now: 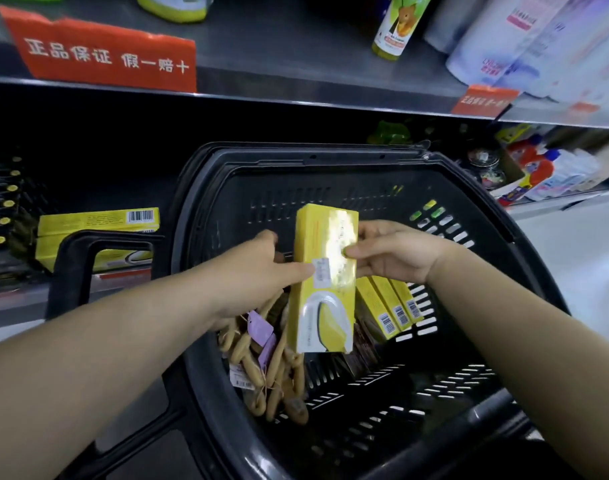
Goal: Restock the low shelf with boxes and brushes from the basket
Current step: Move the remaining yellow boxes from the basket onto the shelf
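A yellow box [325, 278] is held upright over the black basket [330, 188], mid-scene. Left hand [258, 268]: left edge pinched, thumb on the front face, fingers hidden behind. Right hand [389, 254]: right edge clamped between thumb and curled fingers. Spare boxes [389, 306] are stood in the basket at right, wooden brushes [261, 362] piled at left. Stacked boxes [95, 226] are seen on the low shelf [15, 294], far left.
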